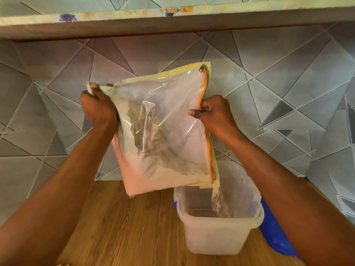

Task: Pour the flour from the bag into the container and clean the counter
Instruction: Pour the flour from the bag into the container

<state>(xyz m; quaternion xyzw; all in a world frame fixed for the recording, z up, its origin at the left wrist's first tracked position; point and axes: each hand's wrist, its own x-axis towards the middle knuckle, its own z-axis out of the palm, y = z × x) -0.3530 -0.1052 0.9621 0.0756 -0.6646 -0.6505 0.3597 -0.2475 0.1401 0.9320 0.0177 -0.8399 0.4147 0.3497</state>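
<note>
A clear plastic zip bag (165, 131) with yellow trim and an orange zipper hangs tilted above the counter, half full of white flour. My left hand (98, 108) grips its upper left corner. My right hand (213, 110) pinches the zipper edge on the right side. From the bag's lower right corner a thin stream of flour (218, 200) falls into a translucent plastic container (217, 235) standing on the wooden counter (123, 227). The container's inner walls are dusted with flour.
A blue lid (272, 235) lies under and behind the container on the right, partly hidden by my right forearm. A tiled wall (57, 112) rises behind the counter, and a shelf edge (134, 25) runs overhead.
</note>
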